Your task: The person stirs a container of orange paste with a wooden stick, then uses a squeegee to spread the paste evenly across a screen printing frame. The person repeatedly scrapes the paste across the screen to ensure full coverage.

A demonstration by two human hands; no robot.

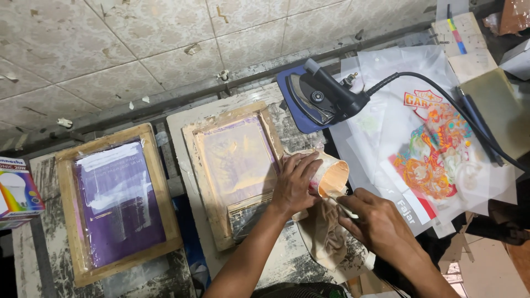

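Two hands are at work low in my view, both over the worn tabletop (287,259). My left hand (293,185) wraps a small cup (333,177) tipped on its side, its open mouth facing right and showing a pale orange inside; the fingers (305,165) curl together over the cup's wall, gripping it. My right hand (375,221) sits just below and to the right of the cup's mouth, its fingers pressed together around something thin and pale that I cannot make out clearly. A crumpled beige cloth (326,234) lies under both hands, touching them.

Just left of the left hand rests a wooden screen frame (234,171) with a pale, yellowish mesh; the hand's heel overlaps its right rail. Further left, well apart from the hands, lies a second wooden frame (118,201) with a purple mesh. At the far left edge stands a colourful bulb box (16,193).

Above the cup, a dark clothes iron (320,96) lies on its side on a blue pad (292,107), its black cord (458,107) running right across translucent sheets. One of those sheets carries a bright red and orange printed design (436,154), near the right hand.
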